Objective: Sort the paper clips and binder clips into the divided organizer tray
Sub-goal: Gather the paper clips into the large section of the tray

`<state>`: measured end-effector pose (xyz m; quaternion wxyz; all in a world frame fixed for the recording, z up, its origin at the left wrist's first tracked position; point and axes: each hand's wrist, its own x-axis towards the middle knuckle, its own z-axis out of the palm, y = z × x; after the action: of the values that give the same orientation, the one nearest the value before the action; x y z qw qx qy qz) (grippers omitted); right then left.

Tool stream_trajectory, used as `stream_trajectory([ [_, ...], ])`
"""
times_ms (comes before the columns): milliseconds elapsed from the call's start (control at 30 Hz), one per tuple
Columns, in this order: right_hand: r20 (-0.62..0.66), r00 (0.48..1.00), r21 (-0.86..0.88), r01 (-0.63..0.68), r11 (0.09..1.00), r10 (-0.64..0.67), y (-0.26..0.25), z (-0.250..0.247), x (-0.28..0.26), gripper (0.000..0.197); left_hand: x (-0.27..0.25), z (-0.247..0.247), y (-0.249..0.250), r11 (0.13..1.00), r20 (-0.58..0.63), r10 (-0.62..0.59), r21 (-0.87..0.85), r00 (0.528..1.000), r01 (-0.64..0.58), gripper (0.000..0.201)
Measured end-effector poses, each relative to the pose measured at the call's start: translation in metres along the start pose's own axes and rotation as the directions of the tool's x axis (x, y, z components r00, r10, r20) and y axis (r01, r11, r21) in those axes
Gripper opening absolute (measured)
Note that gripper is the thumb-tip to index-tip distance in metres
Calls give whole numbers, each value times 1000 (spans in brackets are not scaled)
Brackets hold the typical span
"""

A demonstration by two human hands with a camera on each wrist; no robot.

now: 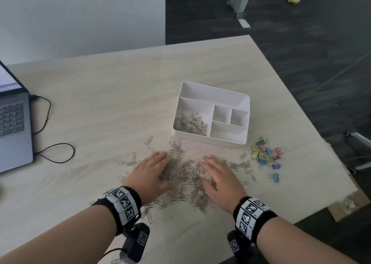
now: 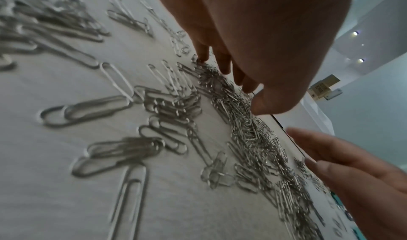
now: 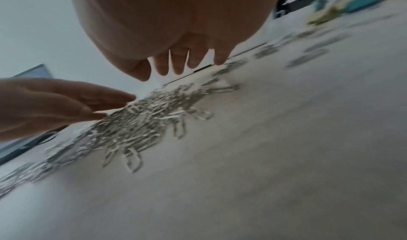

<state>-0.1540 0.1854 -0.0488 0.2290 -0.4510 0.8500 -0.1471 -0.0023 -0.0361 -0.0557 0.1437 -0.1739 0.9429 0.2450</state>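
Observation:
A big heap of silver paper clips point(image 1: 181, 173) point(image 2: 249, 139) point(image 3: 141, 122) lies on the table in front of the white divided tray point(image 1: 246, 103). The tray's large near-left compartment holds more paper clips point(image 1: 191, 124); its other compartments look bare. My left hand point(image 1: 151, 170) point(image 2: 249, 43) lies flat, fingers straight, against the heap's left side. On the heap's right side my right hand point(image 1: 218, 175) point(image 3: 176, 40) is spread the same way. Neither hand holds anything. Coloured binder clips point(image 1: 267, 153) lie in a loose cluster right of the tray's near corner.
An open laptop point(image 1: 14, 123) with a black cable point(image 1: 52, 151) stands at the table's left edge. The table's right edge point(image 1: 301, 111) runs close behind the binder clips. Stray paper clips point(image 1: 128, 162) are scattered around the heap.

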Motion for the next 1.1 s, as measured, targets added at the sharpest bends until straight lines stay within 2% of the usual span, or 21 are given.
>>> stream_trajectory([
  [167, -131, 969, 11, -208, 978, 208, 33, -9, -21, 56, -1, -4, 3, 984, -79, -176, -1, 981, 177, 77],
  [267, -126, 938, 26, -321, 947, 322, 47, -8, -22, 64, 6, -2, 0, 962, -89, -272, -26, 958, 271, 81],
  [367, -105, 912, 60, -392, 918, 396, 51, 2, -20, 70, 12, 1, -2, 951, -78, -309, -34, 948, 308, 83],
  [467, -86, 935, 20, -343, 939, 343, 41, 13, -19, 73, 11, 9, 1, 965, -69, -258, 19, 964, 260, 82],
  [567, -1, 981, -31, -192, 981, 192, 24, 22, -19, 76, 7, 17, 11, 982, -75, -184, 31, 980, 186, 80],
  [633, 32, 993, -33, -117, 993, 118, 20, 23, -19, 74, 6, 20, 18, 988, -58, -149, 25, 987, 150, 79],
  [700, -11, 993, 6, -116, 993, 116, 24, 18, -17, 70, 3, 20, 23, 993, -41, -114, 36, 993, 116, 80],
  [767, -82, 979, 32, -187, 982, 189, 34, 11, -14, 69, -1, 20, 24, 995, -47, -90, 39, 995, 92, 80],
  [833, -113, 954, 13, -279, 960, 278, 44, 7, -11, 71, -5, 20, 22, 993, -74, -106, 37, 992, 109, 80],
  [933, -84, 932, -35, -356, 934, 352, 45, 13, -7, 76, -12, 19, 13, 981, -117, -193, 7, 974, 195, 80],
  [1000, -73, 937, -65, -345, 936, 340, 33, 22, -3, 79, -18, 18, 5, 967, -142, -256, -20, 956, 255, 78],
  [1100, -51, 969, -61, -243, 968, 240, 6, 34, 8, 81, -30, 18, -10, 939, -175, -343, -38, 923, 342, 76],
])
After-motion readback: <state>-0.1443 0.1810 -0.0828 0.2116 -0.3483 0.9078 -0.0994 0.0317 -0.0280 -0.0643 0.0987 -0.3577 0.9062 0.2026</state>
